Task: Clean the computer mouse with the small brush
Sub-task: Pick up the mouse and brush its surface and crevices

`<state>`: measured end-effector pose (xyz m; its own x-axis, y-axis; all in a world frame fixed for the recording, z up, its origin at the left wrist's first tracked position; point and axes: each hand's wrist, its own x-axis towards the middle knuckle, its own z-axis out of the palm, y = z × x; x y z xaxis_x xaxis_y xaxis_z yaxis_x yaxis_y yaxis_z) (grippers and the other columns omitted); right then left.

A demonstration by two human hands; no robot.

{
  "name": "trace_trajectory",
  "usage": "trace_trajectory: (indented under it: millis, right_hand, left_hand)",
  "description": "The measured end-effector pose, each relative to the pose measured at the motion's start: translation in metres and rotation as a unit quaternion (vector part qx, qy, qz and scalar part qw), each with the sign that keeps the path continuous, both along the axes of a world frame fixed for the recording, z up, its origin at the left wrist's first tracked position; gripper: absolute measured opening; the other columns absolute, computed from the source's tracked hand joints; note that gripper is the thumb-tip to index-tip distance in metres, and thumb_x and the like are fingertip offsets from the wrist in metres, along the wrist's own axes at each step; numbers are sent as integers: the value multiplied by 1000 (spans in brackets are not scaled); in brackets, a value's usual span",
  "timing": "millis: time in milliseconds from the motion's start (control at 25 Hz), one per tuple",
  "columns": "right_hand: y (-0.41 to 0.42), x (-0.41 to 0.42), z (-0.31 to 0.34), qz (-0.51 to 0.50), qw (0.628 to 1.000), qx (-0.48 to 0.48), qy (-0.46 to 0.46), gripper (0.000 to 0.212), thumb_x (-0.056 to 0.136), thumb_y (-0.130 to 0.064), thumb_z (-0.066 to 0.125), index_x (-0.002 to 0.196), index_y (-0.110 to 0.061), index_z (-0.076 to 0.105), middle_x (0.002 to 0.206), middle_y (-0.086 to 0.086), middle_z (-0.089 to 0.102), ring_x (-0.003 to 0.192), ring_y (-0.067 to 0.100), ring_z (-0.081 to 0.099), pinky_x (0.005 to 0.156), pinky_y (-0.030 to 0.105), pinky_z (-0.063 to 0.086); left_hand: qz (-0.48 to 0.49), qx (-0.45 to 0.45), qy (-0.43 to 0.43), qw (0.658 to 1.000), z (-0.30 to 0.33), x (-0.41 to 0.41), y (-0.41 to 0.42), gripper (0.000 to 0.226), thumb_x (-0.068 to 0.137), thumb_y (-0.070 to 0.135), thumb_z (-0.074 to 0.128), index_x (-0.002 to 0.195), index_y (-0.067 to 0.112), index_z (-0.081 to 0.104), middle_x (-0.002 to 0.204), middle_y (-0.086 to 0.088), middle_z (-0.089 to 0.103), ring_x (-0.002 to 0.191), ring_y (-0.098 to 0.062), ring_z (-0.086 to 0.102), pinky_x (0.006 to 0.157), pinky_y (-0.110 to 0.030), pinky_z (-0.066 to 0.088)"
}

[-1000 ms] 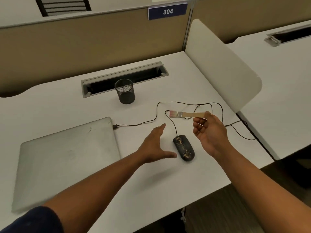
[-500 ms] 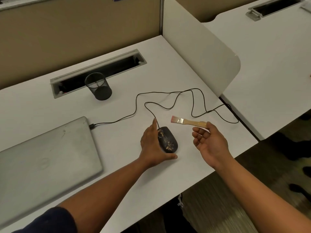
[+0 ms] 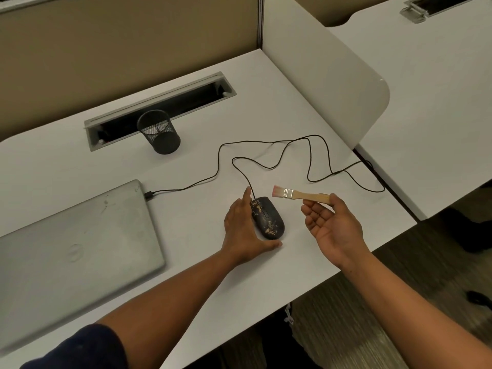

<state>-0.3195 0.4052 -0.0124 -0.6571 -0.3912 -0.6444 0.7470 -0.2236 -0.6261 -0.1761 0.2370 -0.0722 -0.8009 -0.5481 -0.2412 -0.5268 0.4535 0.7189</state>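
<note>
The mouse point(image 3: 267, 217) sits close to the desk point(image 3: 186, 166) front edge, with bare surface to its right and behind it up to the looping cable point(image 3: 308, 158). Left hand point(image 3: 243, 230) spread wide, cupping the mouse's left side; its long axis runs front to back, nose pointing away and slightly left. Right hand point(image 3: 332, 225) pinches the brush point(image 3: 300, 194) handle, brush level, bristles pointing left above the mouse.

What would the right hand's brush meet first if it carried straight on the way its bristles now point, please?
Probably the left hand's index finger: the brush in the right hand points leftward just beyond the mouse's front. Its height is unclear, so it may pass above.
</note>
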Motion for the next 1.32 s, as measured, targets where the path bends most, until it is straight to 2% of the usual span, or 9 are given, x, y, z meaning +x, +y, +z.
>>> trace_trajectory:
  millis: [120, 320, 440, 560, 640, 840, 1080, 1200, 1320]
  right_hand:
    - [-2, -1, -3, -1, 1000, -6, -8, 49, 106, -39, 56, 141, -4, 55, 113, 21, 78, 96, 28, 80, 69, 32, 63]
    - [0, -1, -8, 0, 1000, -8, -11, 52, 105, -40, 57, 143, -6, 53, 111, 20, 79, 90, 27, 80, 67, 32, 62]
    - [7, 0, -4, 5, 1000, -10, -2, 51, 104, -39, 59, 144, -7, 52, 107, 19, 79, 87, 27, 80, 66, 32, 62]
    - [14, 12, 3, 7, 1000, -14, -5, 50, 103, -39, 60, 142, -8, 53, 102, 15, 80, 84, 25, 79, 65, 31, 61]
    - [19, 28, 8, -2, 1000, -12, -4, 50, 103, -39, 61, 141, -8, 55, 100, 13, 79, 83, 24, 79, 66, 32, 60]
    - [35, 92, 18, -83, 997, 1, 4, 44, 104, -38, 59, 136, -7, 60, 89, 10, 78, 75, 20, 78, 62, 30, 59]
    - [54, 182, 32, -185, 982, 12, -30, 32, 106, -34, 55, 121, -9, 66, 82, 8, 77, 66, 17, 75, 58, 28, 56]
    - [70, 210, 41, -210, 977, 28, -29, 20, 104, -30, 59, 107, -11, 67, 82, 9, 73, 67, 17, 74, 57, 29, 56]
    - [90, 226, 50, -232, 972, 37, -28, 16, 102, -26, 63, 108, -12, 68, 81, 8, 73, 69, 17, 72, 59, 29, 55]
  left_hand:
    - [5, -14, 3, 1000, -1, -2, 1, 150, 51, 75, 88, 168, 39, 0, 155, 5, 43, 147, -20, 38, 124, -44, 32]
    - [-1, 10, 18, 1000, 0, 2, 1, 148, 56, 63, 91, 169, 39, -2, 157, 5, 44, 145, -18, 39, 125, -43, 29]
    - [-36, 16, 29, 999, 9, 9, 3, 150, 60, 54, 95, 163, 52, -15, 157, 10, 37, 142, -12, 37, 125, -45, 30]
    - [-73, 7, 47, 996, 24, 21, 7, 152, 62, 54, 94, 155, 64, -25, 153, 22, 31, 135, -2, 33, 120, -37, 30]
    - [-101, 6, 52, 993, 35, 34, 7, 153, 63, 53, 94, 152, 67, -29, 154, 22, 29, 134, -2, 31, 116, -34, 30]
    - [-203, -5, 65, 977, 55, 69, 0, 151, 64, 54, 93, 149, 70, -30, 154, 23, 27, 135, -2, 29, 117, -34, 31]
    - [-314, 5, 71, 947, 74, 117, 1, 150, 64, 56, 91, 153, 68, -28, 161, 10, 33, 141, -14, 37, 118, -36, 34]
    - [-349, 11, 71, 935, 81, 134, 12, 153, 63, 56, 94, 153, 67, -29, 160, 9, 35, 141, -15, 38, 116, -35, 35]
    - [-372, 14, 72, 925, 82, 141, 28, 156, 64, 51, 99, 152, 69, -29, 161, 9, 34, 143, -13, 38, 115, -32, 35]
